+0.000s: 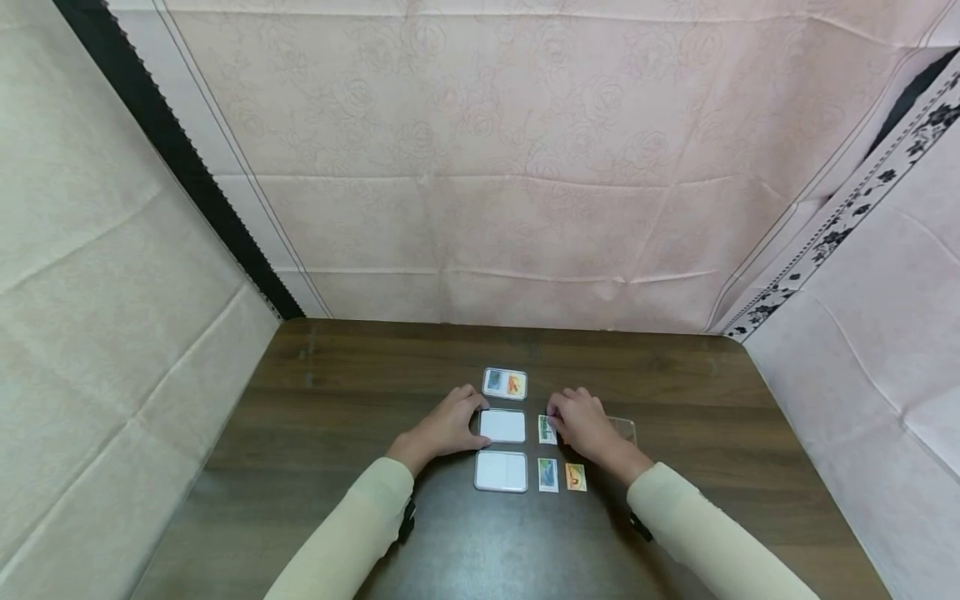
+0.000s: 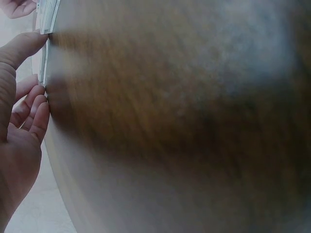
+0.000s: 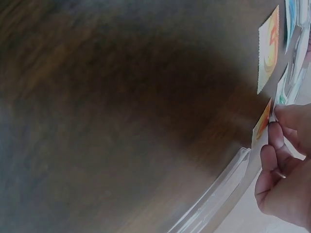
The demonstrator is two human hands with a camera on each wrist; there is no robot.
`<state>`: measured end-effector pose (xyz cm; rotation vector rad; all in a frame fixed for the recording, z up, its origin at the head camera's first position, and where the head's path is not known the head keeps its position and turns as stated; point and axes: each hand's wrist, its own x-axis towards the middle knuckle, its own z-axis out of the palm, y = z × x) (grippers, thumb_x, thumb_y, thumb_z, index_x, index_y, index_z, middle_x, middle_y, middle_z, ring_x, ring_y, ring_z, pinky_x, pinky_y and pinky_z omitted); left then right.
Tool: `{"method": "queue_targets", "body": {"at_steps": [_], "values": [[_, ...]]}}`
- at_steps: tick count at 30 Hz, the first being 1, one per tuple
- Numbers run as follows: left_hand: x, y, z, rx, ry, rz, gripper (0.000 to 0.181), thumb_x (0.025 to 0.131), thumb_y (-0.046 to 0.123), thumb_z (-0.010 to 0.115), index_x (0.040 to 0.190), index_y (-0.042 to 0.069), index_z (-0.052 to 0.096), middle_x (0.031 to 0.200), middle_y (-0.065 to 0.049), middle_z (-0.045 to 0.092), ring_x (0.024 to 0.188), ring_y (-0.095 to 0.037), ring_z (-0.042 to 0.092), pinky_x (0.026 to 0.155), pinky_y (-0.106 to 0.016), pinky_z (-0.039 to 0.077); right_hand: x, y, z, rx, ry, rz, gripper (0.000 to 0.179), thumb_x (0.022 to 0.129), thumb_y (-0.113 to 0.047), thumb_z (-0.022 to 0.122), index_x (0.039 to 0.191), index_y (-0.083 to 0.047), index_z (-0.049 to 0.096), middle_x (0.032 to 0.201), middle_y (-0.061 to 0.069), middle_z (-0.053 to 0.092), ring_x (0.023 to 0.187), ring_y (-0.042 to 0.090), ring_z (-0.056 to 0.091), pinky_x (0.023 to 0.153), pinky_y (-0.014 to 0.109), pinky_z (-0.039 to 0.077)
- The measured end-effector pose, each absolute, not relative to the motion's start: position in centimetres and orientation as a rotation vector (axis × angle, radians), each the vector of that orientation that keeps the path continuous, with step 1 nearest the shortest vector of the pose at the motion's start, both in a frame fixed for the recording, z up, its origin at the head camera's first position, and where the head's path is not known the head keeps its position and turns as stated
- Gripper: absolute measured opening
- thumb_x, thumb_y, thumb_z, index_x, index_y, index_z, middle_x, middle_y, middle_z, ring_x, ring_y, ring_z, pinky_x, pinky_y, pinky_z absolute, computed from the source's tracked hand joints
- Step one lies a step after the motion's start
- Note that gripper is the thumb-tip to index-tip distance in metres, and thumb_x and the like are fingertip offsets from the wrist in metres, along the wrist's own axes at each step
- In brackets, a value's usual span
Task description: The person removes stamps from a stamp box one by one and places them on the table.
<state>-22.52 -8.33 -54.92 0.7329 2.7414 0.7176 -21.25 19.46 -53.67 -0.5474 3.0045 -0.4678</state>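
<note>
A small, flat white plastic case [image 1: 502, 426] lies in the middle of a column of three. My left hand [image 1: 450, 423] holds it at its left side, thumb at the near edge and fingers at the far edge. To its right is a green-and-white stamp [image 1: 545, 431], partly covered by my right hand [image 1: 588, 425]. Thumb and forefinger pinch the stamp's edge in the right wrist view, where an orange stamp [image 3: 262, 124] lies beside the fingertips. Nearer me are a blue-green stamp [image 1: 548, 475] and another orange stamp [image 1: 575, 477].
Beyond the middle case sits a case with two stamps inside [image 1: 505, 383]; a plain white case [image 1: 501, 472] is nearest me. A clear plastic case [image 1: 624, 430] is partly hidden behind my right hand. Pale cloths [image 1: 525, 208] surround the brown table [image 1: 337, 367].
</note>
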Motion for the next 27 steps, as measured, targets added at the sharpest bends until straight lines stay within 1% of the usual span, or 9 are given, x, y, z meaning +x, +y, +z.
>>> {"method": "queue_targets", "body": {"at_steps": [6, 14, 18, 27], "values": [[-22.45, -8.34, -54.90, 0.735, 2.742, 0.727, 0.059, 0.086, 0.042, 0.084, 0.131, 0.009, 0.065, 0.123, -0.002, 0.055, 0.107, -0.015, 0.049, 0.096, -0.035, 0.050, -21.12, 19.18, -53.54, -0.514, 3.026, -0.427, 0.011, 0.093, -0.020, 0.078, 0.099, -0.014, 0.070, 0.095, 0.002, 0.066, 0.089, 0.022, 0.051, 0.073, 0.035, 0.038], [-22.46, -8.28, -55.03, 0.737, 2.756, 0.724, 0.059, 0.086, 0.043, 0.083, 0.132, 0.010, 0.064, 0.124, -0.002, 0.054, 0.107, -0.015, 0.049, 0.096, -0.035, 0.050, -21.16, 19.18, -53.69, -0.495, 3.029, -0.420, 0.014, 0.093, -0.021, 0.079, 0.101, -0.014, 0.071, 0.098, 0.003, 0.067, 0.090, 0.022, 0.050, 0.075, 0.034, 0.039], [-22.41, -8.29, -55.05, 0.745, 2.757, 0.715, 0.060, 0.086, 0.043, 0.082, 0.133, 0.010, 0.063, 0.125, -0.002, 0.054, 0.108, -0.015, 0.048, 0.096, -0.034, 0.050, -21.19, 19.41, -53.70, -0.500, 3.018, -0.450, 0.013, 0.094, -0.020, 0.077, 0.102, -0.014, 0.070, 0.099, 0.004, 0.067, 0.092, 0.022, 0.050, 0.076, 0.035, 0.039], [-22.46, -8.46, -55.19, 0.743, 2.760, 0.704, 0.067, 0.085, 0.047, 0.082, 0.137, 0.010, 0.062, 0.126, -0.003, 0.054, 0.110, -0.015, 0.048, 0.097, -0.035, 0.050, -20.90, 20.02, -52.96, -0.482, 3.016, -0.566, 0.012, 0.096, -0.020, 0.075, 0.104, -0.013, 0.071, 0.099, 0.003, 0.066, 0.096, 0.023, 0.051, 0.083, 0.040, 0.041]]}}
